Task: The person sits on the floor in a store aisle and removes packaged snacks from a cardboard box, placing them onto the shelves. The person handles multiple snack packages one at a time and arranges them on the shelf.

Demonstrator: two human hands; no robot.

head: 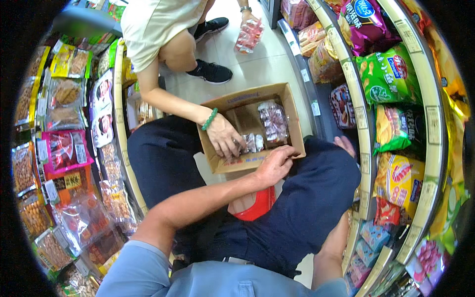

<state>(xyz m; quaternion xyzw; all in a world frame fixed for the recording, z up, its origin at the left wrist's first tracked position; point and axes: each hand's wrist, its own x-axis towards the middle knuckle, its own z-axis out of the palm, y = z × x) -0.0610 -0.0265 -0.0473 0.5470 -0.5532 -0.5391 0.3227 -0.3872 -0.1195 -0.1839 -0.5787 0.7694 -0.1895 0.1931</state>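
Note:
An open cardboard box (246, 167) stands on the floor before my knees. My left hand (278, 165) is curled over its near right corner. My right hand (344, 145) reaches beside the lower right shelf; only its fingers show past my knee, so its grip is hidden. Inside the box lie a larger foil-look packet (274, 120) at the right and a smaller silvery packet (254, 143) near the front wall. Another person's hand (224, 136), with a green bead bracelet, reaches into the box beside the smaller packet. That person's other hand (249, 15) holds a red clear-wrapped packet (249, 36).
Shelves with bagged nuts and dried snacks (66, 148) line the left. To the right, curved shelf edges (360, 115) carry price tags, with a green snack bag (389, 76) and others behind. The co-worker's black shoe (211, 72) is beyond the box. A red object (259, 208) shows between my legs.

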